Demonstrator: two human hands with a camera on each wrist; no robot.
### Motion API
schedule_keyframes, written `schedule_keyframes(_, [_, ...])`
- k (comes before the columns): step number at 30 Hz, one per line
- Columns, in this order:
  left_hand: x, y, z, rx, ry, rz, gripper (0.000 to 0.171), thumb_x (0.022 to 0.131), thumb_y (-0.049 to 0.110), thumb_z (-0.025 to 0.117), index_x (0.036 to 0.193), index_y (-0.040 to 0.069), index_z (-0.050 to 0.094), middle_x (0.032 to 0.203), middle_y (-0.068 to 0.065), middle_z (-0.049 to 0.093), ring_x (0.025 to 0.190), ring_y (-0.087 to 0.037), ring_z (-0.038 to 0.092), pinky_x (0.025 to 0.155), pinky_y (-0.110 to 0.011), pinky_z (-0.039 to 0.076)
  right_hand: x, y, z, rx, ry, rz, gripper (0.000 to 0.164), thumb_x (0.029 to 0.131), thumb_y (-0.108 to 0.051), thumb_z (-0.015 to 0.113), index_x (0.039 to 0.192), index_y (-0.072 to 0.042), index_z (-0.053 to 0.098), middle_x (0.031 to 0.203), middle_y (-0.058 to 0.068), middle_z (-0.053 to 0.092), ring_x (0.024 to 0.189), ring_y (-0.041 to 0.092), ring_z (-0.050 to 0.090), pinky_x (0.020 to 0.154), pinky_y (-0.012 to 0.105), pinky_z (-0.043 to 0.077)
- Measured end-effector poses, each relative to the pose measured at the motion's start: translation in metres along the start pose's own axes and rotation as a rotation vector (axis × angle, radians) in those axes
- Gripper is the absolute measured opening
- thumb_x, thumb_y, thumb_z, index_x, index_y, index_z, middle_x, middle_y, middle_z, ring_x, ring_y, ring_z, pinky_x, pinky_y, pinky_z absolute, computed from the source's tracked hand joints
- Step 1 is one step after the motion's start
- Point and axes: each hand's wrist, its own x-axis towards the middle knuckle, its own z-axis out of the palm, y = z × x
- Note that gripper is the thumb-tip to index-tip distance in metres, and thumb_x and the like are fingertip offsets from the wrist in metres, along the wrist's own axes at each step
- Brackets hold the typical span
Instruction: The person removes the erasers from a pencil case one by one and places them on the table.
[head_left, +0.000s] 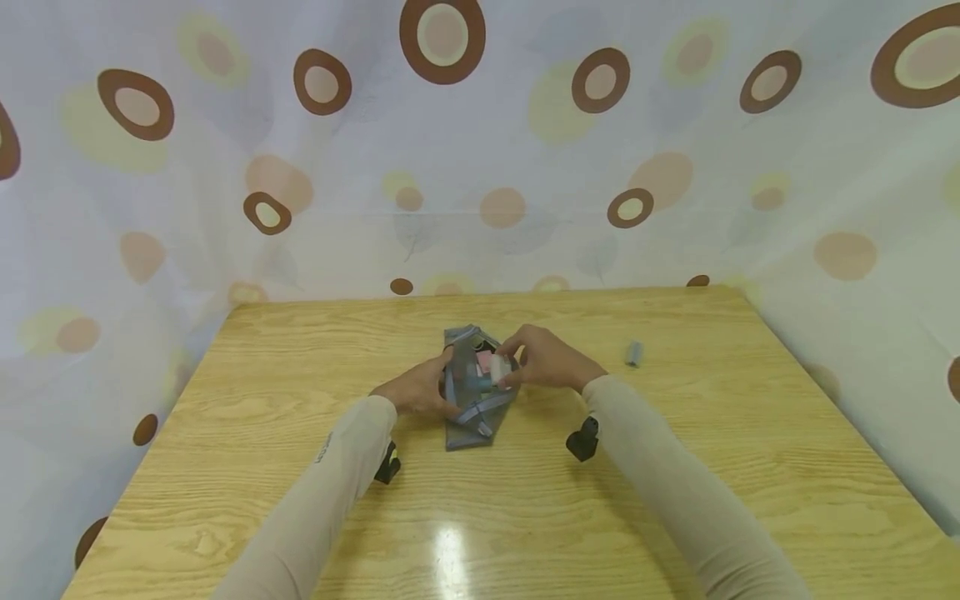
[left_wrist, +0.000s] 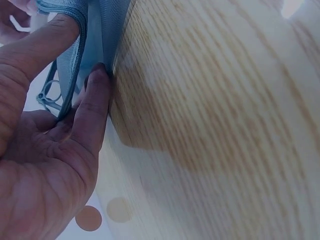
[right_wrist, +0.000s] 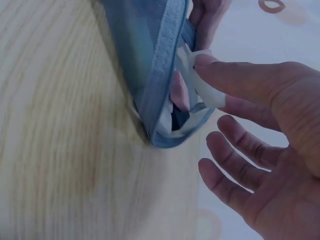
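The step in hand seems to be handling a small item at the mouth of a blue-grey mesh fabric zip pouch (head_left: 461,379), which lies on the yellow wood-grain tabletop (head_left: 720,450). The person's left grip (head_left: 417,388) holds the pouch at its rim, thumb and fingers spread so that the mouth gapes. The right grip (head_left: 546,358) is narrow, pinching a small white block (right_wrist: 214,94) between thumb and index finger right at the opening, the other fingers off it; a pink block (right_wrist: 179,92) shows inside. Whether the white block is going in or coming out, I cannot tell. Either way, the next move probably calls for keeping the rim spread and guiding the block past it without snagging. A small grey-blue object (head_left: 634,354) lies apart, beyond the right forearm.
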Motion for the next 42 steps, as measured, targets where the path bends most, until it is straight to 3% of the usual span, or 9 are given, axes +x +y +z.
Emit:
schedule_keyframes(6, [0.002,-0.003,0.000,-0.004,0.003,0.034,0.115,0.079,-0.001,0.083,0.162,0.002,0.004,0.149,-0.025,0.044,0.128,-0.036,0.052,0.109,-0.047,0.043,-0.007,0.002,-0.013,0.012,0.032,0.032,0.047,0.087,-0.021,0.082,0.127,0.000,0.068,0.126,0.016,0.063,0.106,0.037,0.060,0.088,0.046,0.053])
schedule_keyframes(11, [0.003,-0.003,0.001,0.023,0.005,0.018,0.116,0.080,0.002,0.084,0.161,-0.001,0.000,0.148,-0.028,0.045,0.124,-0.035,0.055,0.108,-0.046,0.045,-0.012,0.007,-0.024,-0.006,0.066,0.050,0.048,0.087,-0.020,0.082,0.127,0.001,0.067,0.126,0.017,0.064,0.106,0.037,0.060,0.089,0.047,0.053])
schedule_keyframes(17, [0.002,-0.002,0.000,0.039,0.011,0.002,0.117,0.080,0.003,0.084,0.160,-0.003,0.000,0.149,-0.030,0.043,0.128,-0.037,0.053,0.109,-0.046,0.044,-0.019,0.015,-0.037,0.003,0.103,0.085,0.052,0.088,-0.022,0.082,0.131,0.001,0.066,0.130,0.021,0.062,0.109,0.042,0.060,0.091,0.051,0.052])
schedule_keyframes(29, [0.004,-0.004,0.000,0.055,0.013,-0.003,0.118,0.080,0.006,0.085,0.161,-0.001,0.000,0.150,-0.028,0.042,0.131,-0.036,0.051,0.110,-0.045,0.043,-0.033,0.040,-0.059,0.005,0.206,0.146,0.054,0.089,-0.024,0.080,0.133,0.002,0.064,0.132,0.026,0.055,0.107,0.039,0.058,0.089,0.052,0.052])
schedule_keyframes(42, [0.004,-0.004,0.001,0.044,0.007,-0.004,0.118,0.080,0.005,0.085,0.161,-0.001,-0.001,0.154,-0.028,0.038,0.137,-0.038,0.045,0.113,-0.046,0.040,-0.048,0.067,-0.075,-0.005,0.246,0.244,0.057,0.090,-0.028,0.079,0.136,0.001,0.062,0.138,0.026,0.054,0.104,0.038,0.059,0.085,0.050,0.053])
